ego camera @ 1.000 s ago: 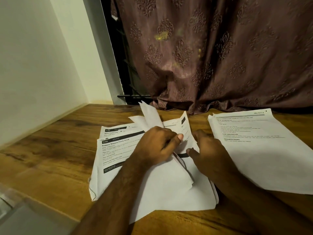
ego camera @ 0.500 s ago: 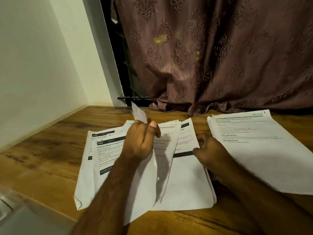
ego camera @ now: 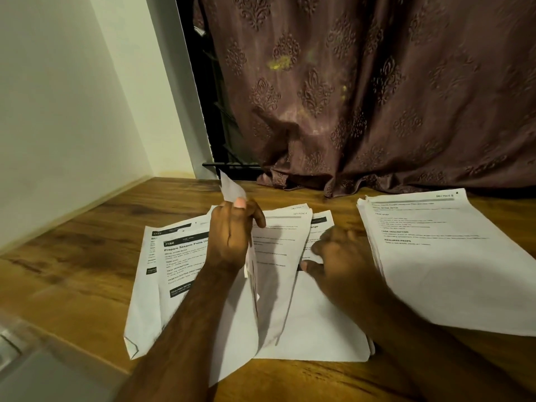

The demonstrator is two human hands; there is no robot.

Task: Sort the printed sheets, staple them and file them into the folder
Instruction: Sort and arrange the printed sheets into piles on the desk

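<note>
The left hand [ego camera: 232,236] pinches lifted sheets [ego camera: 272,274] of the middle pile with curled fingers. The right hand [ego camera: 339,265], fingers spread and blurred, rests on the bottom sheet [ego camera: 319,329].

I count two hands: left hand [ego camera: 232,236], right hand [ego camera: 339,265]. Two paper groups on one counter [ego camera: 87,256]: loose spread of printed sheets [ego camera: 313,320] in middle, one neat stack [ego camera: 452,271] at right. In loose spread I make out at least four separate sheets by their staggered top edges; exact number I cannot tell. Sheet count in right stack I cannot tell either. One curtain [ego camera: 377,97] behind. One pale grey item [ego camera: 34,372] at lower-left corner, blurred.
</note>
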